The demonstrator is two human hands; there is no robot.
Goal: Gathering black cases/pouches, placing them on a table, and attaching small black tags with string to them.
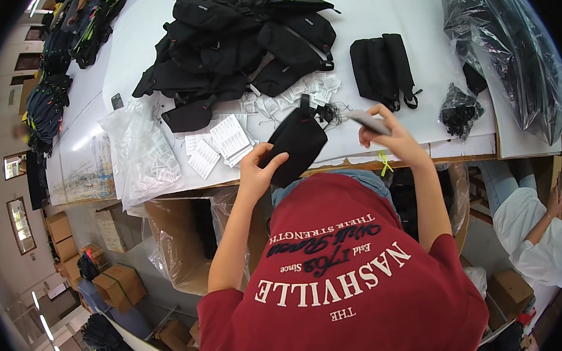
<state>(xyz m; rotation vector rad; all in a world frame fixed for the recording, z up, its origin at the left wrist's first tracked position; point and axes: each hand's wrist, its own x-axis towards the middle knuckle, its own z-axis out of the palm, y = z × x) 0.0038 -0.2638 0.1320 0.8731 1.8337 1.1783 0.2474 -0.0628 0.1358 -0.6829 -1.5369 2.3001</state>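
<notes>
My left hand (260,172) grips a small black fabric pouch (302,146) by its near left side, tilted above the table's front edge. To the right, my right hand (393,139) is closed round a flat grey object (370,123), blurred and too unclear to name. A tangle of thin black strings (330,115) lies just past the pouch. White printed tags (230,138) are stacked beyond my left hand, and more small tags (319,88) are scattered near a large heap of black pouches (237,43).
Two or more black pouches (383,70) lie side by side to the right. A clear bag of tags (144,153) hangs over the table's left front edge. Right are a bag of black pieces (461,110) and a large plastic-wrapped bundle (505,45). Another person (536,234) sits right.
</notes>
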